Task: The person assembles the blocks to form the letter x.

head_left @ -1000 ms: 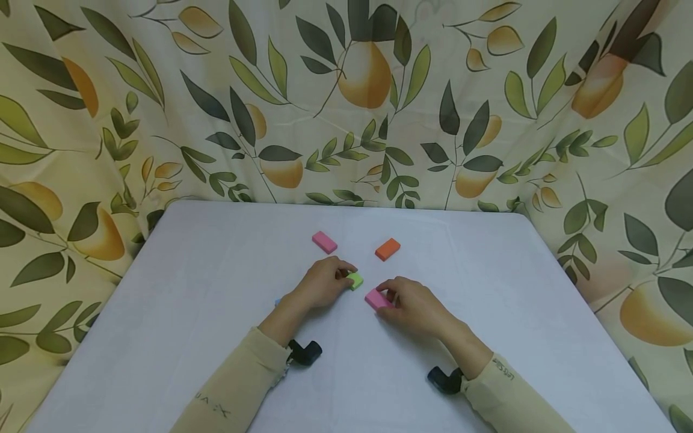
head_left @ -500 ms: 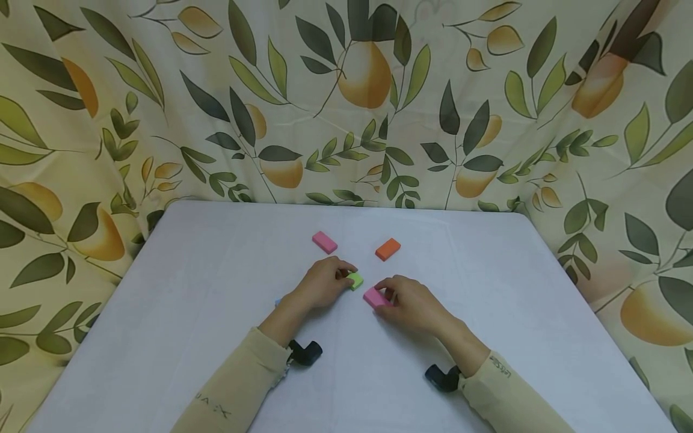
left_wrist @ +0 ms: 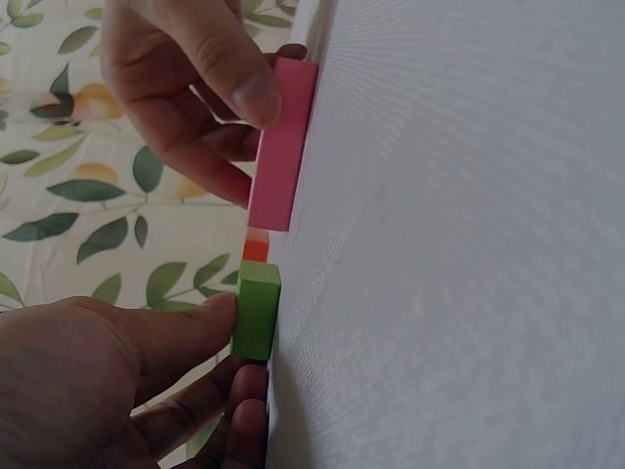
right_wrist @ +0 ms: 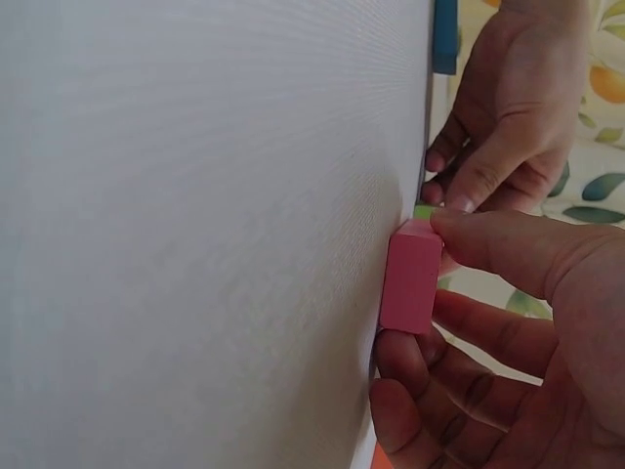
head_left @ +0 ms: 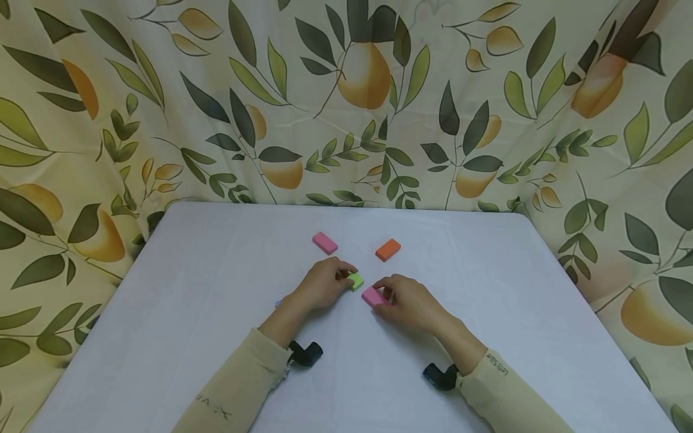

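Observation:
My left hand (head_left: 325, 284) pinches a small green block (head_left: 355, 281) near the middle of the white table. In the left wrist view the thumb is on one side of the green block (left_wrist: 256, 313) and curled fingers lie behind it. My right hand (head_left: 415, 307) holds a pink block (head_left: 373, 296) between thumb and fingers, just to the right of the green one. A small gap shows between the two blocks. Seen from the right wrist, the pink block (right_wrist: 410, 278) stands against the tabletop, and the green block is mostly hidden behind it.
Beyond the hands lie a second pink block (head_left: 325, 243) and an orange block (head_left: 388, 249). A blue block (right_wrist: 445, 37) sits behind my left wrist, mostly hidden in the head view. Patterned cloth (head_left: 346, 108) hangs around the white table (head_left: 216, 252).
My right hand has slid slightly left and away from me with the pink block, closer to the green block. The left hand and the other blocks stay put.

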`<act>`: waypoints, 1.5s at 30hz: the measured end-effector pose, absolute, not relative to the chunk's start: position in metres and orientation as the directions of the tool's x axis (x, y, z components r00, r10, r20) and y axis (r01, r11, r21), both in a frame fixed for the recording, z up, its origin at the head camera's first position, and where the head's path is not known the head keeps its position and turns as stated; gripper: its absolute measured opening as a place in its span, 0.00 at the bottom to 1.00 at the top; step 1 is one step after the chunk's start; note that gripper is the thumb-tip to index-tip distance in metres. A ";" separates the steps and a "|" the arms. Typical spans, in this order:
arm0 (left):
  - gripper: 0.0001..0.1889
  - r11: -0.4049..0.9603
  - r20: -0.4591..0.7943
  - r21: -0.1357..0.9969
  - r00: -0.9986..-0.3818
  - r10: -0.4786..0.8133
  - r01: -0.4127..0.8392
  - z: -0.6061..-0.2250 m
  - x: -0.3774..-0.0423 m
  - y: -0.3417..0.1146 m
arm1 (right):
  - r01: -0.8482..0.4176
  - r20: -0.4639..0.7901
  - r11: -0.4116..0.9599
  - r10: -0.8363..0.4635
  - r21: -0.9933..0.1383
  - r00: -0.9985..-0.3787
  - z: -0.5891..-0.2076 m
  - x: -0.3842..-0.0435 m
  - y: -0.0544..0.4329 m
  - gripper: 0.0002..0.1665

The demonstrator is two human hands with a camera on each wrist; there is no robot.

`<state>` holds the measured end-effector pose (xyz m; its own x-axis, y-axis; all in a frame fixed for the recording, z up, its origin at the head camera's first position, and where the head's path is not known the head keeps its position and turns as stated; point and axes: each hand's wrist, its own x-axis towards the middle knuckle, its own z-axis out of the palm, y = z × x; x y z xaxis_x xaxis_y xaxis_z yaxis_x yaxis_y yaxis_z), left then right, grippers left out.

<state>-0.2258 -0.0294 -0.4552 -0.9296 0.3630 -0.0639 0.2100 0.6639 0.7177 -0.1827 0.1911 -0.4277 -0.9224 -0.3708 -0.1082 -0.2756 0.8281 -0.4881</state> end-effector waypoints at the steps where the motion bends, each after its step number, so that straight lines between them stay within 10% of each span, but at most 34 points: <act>1: 0.15 0.664 -0.063 0.718 -0.929 0.364 0.211 -0.455 -0.226 -0.029 | -0.275 -0.109 0.828 -0.371 -0.489 -0.922 -0.427 -0.183 0.191 0.23; 45: 0.15 0.654 -0.054 0.724 -0.927 0.371 0.219 -0.455 -0.226 -0.030 | -0.259 -0.109 0.827 -0.356 -0.498 -0.928 -0.426 -0.187 0.182 0.23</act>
<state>-0.2261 -0.0301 -0.4545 -0.9271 0.3710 -0.0540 0.2194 0.6538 0.7241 -0.1871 0.1816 -0.4262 -0.9280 -0.3564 -0.1086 -0.2595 0.8275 -0.4979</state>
